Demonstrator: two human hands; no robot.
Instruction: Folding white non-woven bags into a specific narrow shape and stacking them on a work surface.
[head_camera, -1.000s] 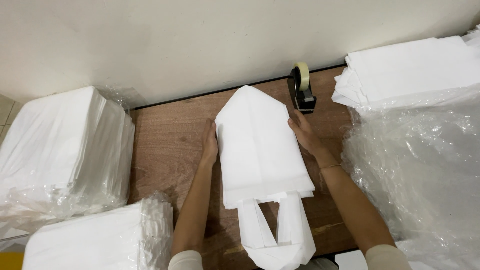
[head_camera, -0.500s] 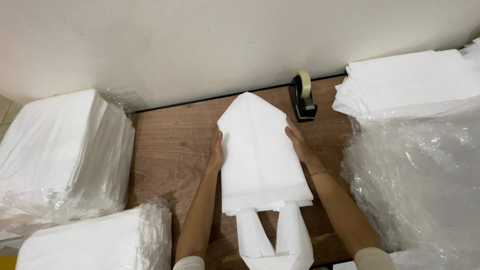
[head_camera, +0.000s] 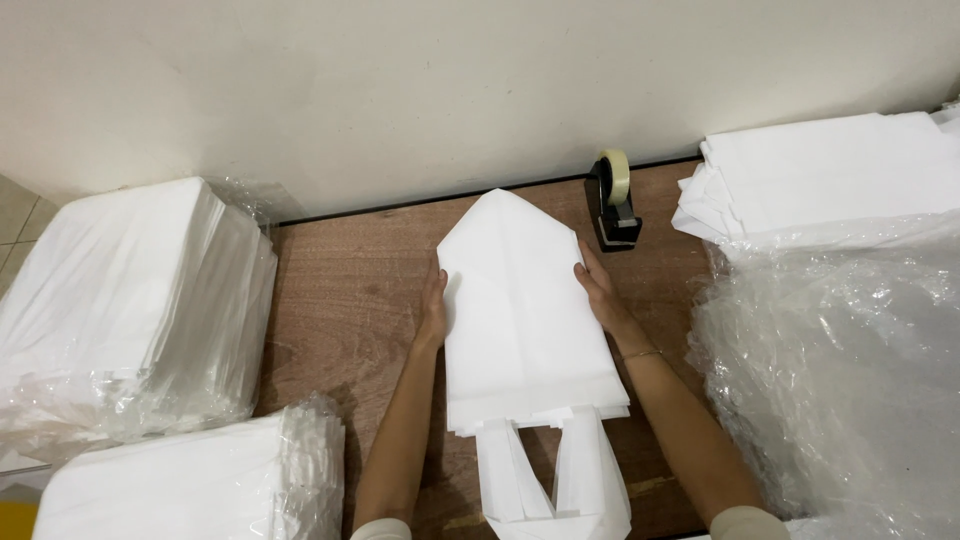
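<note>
A stack of white fabric bags (head_camera: 520, 310) lies flat on the brown wooden table (head_camera: 340, 290), its far end folded to a point and its handles (head_camera: 555, 480) toward me. My left hand (head_camera: 434, 303) presses against the stack's left edge. My right hand (head_camera: 597, 290) presses against its right edge. Both hands flank the stack with fingers straight.
A black tape dispenser (head_camera: 614, 200) stands just beyond my right hand by the wall. Wrapped white bag piles sit at left (head_camera: 130, 300) and front left (head_camera: 190, 485). More white bags (head_camera: 830, 170) and crumpled clear plastic (head_camera: 840, 370) fill the right.
Both hands have slid a little toward me along the stack's sides. The view has shifted slightly; the stack stays in place.
</note>
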